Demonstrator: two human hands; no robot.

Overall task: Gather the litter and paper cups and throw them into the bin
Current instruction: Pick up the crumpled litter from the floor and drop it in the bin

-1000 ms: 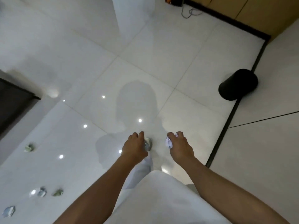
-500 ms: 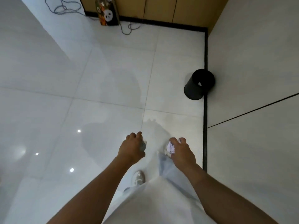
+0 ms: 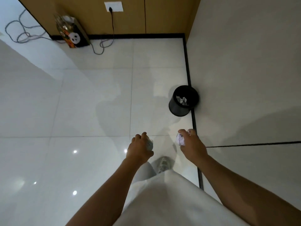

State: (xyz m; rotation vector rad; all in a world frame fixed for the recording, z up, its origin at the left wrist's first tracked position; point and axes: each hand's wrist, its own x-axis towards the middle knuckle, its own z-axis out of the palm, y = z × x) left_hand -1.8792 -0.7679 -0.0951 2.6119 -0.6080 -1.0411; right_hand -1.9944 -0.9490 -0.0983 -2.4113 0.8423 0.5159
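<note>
A black round bin [image 3: 177, 109] stands on the white tiled floor against the right wall, ahead of me and slightly right. Crumpled white paper [image 3: 182, 100] lies inside it. My left hand [image 3: 139, 150] is shut on a small crumpled greyish piece of litter [image 3: 149, 144], mostly hidden by the fingers. My right hand [image 3: 191, 146] is shut on a crumpled white paper ball [image 3: 180, 139]. Both hands are held out in front of my waist, short of the bin.
A patterned bag with a panda face [image 3: 73, 34] stands by the wooden back wall. Loose grey cable [image 3: 24, 32] trails on the floor at the far left. A plug sits in a wall socket [image 3: 113, 6]. The right wall [image 3: 244, 79] runs close beside me. My shoe [image 3: 163, 163] shows below the hands.
The view has swung and I have come closer to the bin, whose inside now shows. Scattered litter on the floor at left has left the view. Both hands keep their hold.
</note>
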